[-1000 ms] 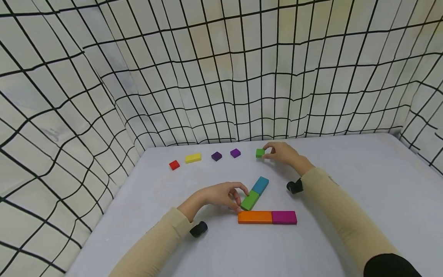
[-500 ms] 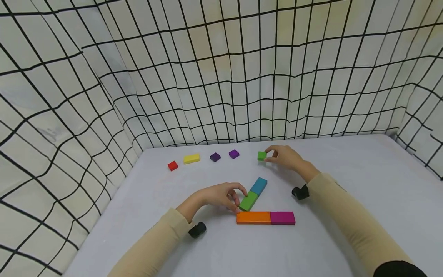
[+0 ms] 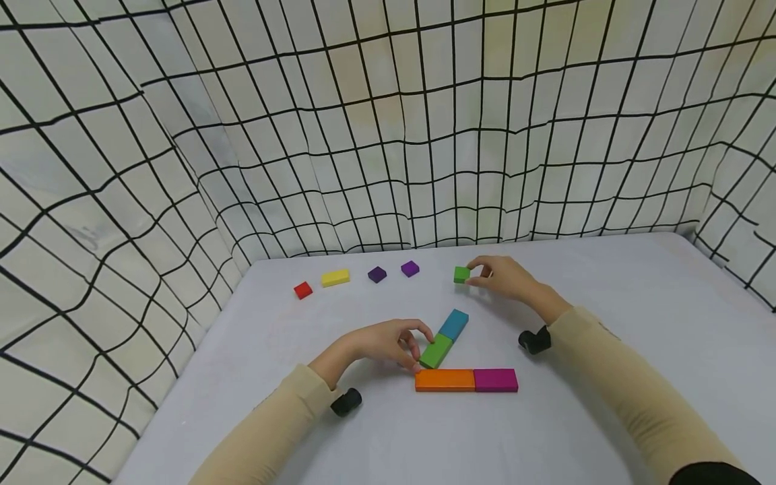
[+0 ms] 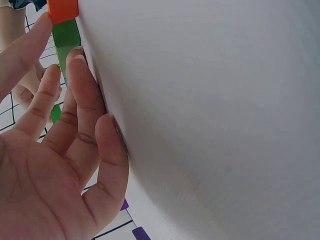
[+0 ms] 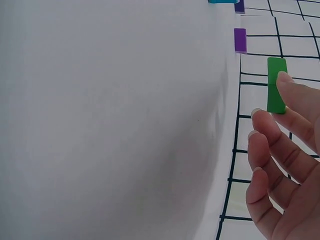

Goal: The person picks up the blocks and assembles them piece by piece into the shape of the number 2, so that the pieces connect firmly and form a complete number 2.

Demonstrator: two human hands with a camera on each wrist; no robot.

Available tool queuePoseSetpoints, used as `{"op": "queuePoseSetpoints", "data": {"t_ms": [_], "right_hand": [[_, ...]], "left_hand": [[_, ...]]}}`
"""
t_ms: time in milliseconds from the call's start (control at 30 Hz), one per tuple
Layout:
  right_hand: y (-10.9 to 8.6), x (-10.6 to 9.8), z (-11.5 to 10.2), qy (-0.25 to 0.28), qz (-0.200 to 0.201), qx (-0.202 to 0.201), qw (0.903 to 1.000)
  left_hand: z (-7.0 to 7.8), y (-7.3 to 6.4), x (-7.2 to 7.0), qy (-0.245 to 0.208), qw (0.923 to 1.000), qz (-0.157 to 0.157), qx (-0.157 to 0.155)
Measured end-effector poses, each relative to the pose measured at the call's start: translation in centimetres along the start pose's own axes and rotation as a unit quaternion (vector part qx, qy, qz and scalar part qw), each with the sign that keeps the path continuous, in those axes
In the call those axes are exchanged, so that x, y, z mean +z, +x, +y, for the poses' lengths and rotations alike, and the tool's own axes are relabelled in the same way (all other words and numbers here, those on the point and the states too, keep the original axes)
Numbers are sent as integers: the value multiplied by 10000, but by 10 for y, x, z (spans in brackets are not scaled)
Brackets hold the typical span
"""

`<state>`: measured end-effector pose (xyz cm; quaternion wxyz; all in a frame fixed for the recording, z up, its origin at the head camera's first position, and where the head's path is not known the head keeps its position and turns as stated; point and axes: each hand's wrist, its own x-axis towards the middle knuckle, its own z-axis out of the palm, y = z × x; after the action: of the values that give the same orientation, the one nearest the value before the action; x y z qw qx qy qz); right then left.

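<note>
My right hand (image 3: 503,277) pinches a small green block (image 3: 462,275) between thumb and fingers near the far side of the table; the right wrist view shows the thumb across this green block (image 5: 272,95). Nearer to me, my left hand (image 3: 388,342) rests beside a slanted pair, a longer green block (image 3: 436,351) end to end with a blue block (image 3: 454,325). Its index fingertip touches the green one, and its thumb tip is at the left corner of an orange block (image 3: 445,380). A magenta block (image 3: 496,380) continues the orange one to the right.
Along the back lie a red block (image 3: 303,290), a yellow block (image 3: 336,277), a dark purple block (image 3: 377,274) and a purple block (image 3: 410,269). A white cloth with a black grid (image 3: 388,135) rises behind the white table (image 3: 242,377) and at its sides.
The right hand, with the small green block pinched in it, has shifted slightly to the right and toward me. The left hand and the other blocks have stayed in place.
</note>
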<state>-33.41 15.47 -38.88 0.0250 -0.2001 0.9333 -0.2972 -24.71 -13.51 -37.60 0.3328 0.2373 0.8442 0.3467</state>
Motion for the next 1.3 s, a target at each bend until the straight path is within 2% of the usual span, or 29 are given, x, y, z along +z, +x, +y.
{"op": "queuePoseSetpoints", "data": {"t_ms": [500,833,1033,1300], "right_hand": [[-15,-2,10,13,-262,-71,9996],[-23,-3,7,102,-329,-134,9993],[-26,0,2,129,-503,-122,9986],[-27,4,0,-33,-559,-187,9983]], "left_hand": [[0,1,0,15,10000,9,36],[-1,1,1,34,10000,20,70],[0,0,1,-29,10000,7,20],[0,1,1,10,10000,28,-27]]}}
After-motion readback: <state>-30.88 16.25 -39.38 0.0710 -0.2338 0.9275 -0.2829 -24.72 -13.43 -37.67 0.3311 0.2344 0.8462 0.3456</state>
